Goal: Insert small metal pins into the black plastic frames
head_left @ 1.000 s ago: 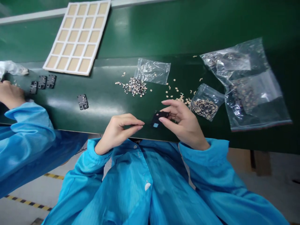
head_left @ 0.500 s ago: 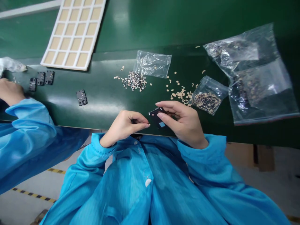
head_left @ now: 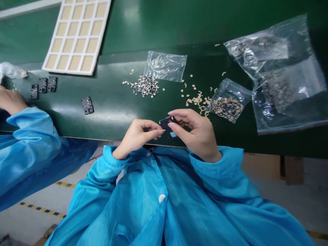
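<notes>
My hands have drawn closer together since the earlier frame, and the small black part (head_left: 166, 123) now sits at 12 o'clock, just above my chest. My right hand (head_left: 197, 133) clamps it between thumb and forefinger, with a pale blue patch (head_left: 173, 134) showing on its lower edge. My left hand (head_left: 138, 135) is right beside it, fingertips (head_left: 160, 131) pinched together, maybe on a tiny piece, though it's too small to tell.

Done so far, by the look of it: three dark parts (head_left: 43, 85) in a row at 10 o'clock, and a fourth (head_left: 87, 105) nearer me. Left: a heap of small pieces (head_left: 145, 86) at 12 o'clock, loose tan bits (head_left: 196, 99), and filled clear bags (head_left: 227, 104) at 1 to 2 o'clock. A co-worker's hand (head_left: 10, 101) works at 9 o'clock.
</notes>
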A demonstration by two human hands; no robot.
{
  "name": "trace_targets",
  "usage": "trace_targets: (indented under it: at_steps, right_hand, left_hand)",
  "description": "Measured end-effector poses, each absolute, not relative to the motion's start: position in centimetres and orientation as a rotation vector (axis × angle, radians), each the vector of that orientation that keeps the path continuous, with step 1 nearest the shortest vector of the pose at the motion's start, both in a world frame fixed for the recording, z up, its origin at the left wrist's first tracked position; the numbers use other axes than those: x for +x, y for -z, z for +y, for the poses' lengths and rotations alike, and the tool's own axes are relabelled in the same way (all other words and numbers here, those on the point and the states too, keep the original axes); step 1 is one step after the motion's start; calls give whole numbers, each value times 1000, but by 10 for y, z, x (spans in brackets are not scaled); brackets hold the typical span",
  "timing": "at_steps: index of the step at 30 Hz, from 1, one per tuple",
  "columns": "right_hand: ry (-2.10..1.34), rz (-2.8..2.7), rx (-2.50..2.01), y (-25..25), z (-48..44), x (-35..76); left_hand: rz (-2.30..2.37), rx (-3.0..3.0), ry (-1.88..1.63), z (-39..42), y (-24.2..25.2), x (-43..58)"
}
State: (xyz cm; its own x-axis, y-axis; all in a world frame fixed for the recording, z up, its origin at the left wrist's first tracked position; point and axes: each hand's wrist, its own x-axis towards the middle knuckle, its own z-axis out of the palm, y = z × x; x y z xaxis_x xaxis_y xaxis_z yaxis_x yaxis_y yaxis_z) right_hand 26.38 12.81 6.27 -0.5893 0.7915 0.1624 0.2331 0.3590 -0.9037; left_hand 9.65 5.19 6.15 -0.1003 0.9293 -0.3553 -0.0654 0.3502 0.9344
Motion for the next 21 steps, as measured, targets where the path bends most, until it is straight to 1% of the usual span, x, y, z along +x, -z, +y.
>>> trace_targets:
  at_steps: [11,17,21]
  right_hand:
    - [-1139,-2049,-907,-63,126,260]
    - [-953,-2072,-890,-61,127,260]
    - [-903,-2105,-874,-60,126,260]
  left_hand:
    - [1397,728,-1047,53,-61,99]
    - [1452,765,-1073,47,-66,102]
    - [1469,789,-1092,45,-67,104]
